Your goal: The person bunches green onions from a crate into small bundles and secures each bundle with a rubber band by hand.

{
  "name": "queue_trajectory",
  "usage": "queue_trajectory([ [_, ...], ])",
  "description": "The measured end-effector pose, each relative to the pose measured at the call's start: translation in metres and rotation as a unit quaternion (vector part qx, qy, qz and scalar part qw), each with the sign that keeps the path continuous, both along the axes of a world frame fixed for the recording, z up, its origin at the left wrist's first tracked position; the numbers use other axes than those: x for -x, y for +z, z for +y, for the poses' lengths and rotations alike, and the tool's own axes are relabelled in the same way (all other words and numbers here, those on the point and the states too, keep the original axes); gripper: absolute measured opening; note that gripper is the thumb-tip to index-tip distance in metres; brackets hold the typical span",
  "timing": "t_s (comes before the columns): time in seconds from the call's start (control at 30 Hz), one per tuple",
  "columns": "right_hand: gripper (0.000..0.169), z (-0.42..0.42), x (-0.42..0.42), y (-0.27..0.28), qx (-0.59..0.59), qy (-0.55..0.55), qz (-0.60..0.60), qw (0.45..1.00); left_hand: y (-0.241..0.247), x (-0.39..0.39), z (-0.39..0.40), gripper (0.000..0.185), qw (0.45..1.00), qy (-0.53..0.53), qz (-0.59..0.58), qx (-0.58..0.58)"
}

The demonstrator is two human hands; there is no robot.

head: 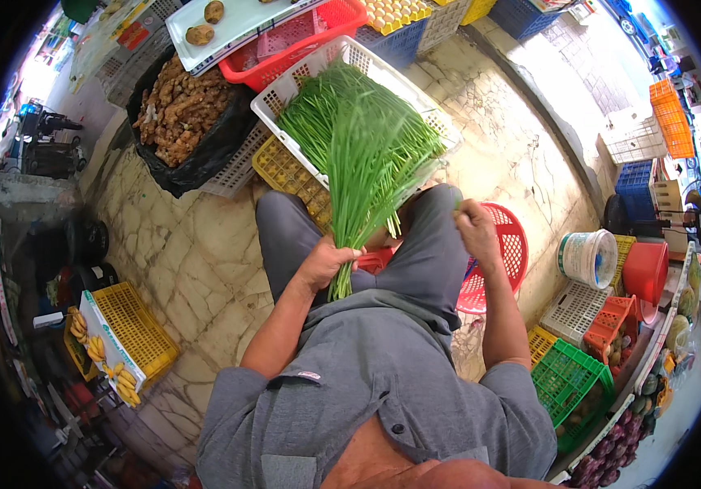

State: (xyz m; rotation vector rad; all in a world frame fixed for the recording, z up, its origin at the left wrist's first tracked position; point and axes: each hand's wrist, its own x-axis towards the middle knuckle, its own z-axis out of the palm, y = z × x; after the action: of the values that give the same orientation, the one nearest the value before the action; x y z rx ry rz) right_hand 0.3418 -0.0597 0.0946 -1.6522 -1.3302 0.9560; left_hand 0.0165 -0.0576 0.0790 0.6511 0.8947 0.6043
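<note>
A bunch of long green garlic chives (356, 177) is gripped near its stem ends by my left hand (330, 260), above my lap. The leaves fan forward over a white plastic crate (271, 113), in which more chives (411, 116) lie heaped. My right hand (475, 227) is raised beside my right knee, fingers curled, with a small green bit at the fingertips. Just beyond it, on the right, is a round red plastic basket (512, 235); the hand and forearm hide part of it.
Under the white crate stands a yellow crate (292, 174). A black bag (161, 174) of ginger is at the left front, near a red basket (246, 73) and a tray (234, 33) with tubers. Bananas (97, 348) lie at the left; a bucket (588, 260) and green crate (570, 376) stand right.
</note>
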Motion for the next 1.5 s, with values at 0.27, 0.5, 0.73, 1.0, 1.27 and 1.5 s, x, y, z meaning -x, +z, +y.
queue_trajectory([
  [0.27,0.021,-0.091,-0.089,-0.054,0.068,-0.047,-0.406,0.91,0.004,0.021,0.01,0.023,0.994,0.097,-0.058,0.011],
  [0.5,0.02,-0.039,0.003,-0.02,0.034,-0.173,-0.092,0.98,0.011,0.043,0.032,0.034,0.969,0.188,-0.158,-0.028],
  [0.73,0.04,0.01,0.103,-0.085,0.13,0.043,-0.11,0.984,-0.004,0.035,0.026,0.045,0.958,0.224,-0.179,0.02],
  [1.0,0.021,0.01,0.105,-0.078,0.261,-0.032,0.36,0.895,0.006,0.029,0.018,0.022,0.956,0.259,-0.139,0.007],
  [1.27,0.021,-0.014,0.108,-0.052,0.198,-0.013,0.441,0.875,-0.02,0.014,0.015,0.023,0.964,0.248,-0.091,0.037],
  [1.5,0.025,-0.02,0.128,-0.048,0.142,0.016,0.275,0.951,-0.035,-0.002,0.012,0.022,0.959,0.269,-0.068,0.059],
])
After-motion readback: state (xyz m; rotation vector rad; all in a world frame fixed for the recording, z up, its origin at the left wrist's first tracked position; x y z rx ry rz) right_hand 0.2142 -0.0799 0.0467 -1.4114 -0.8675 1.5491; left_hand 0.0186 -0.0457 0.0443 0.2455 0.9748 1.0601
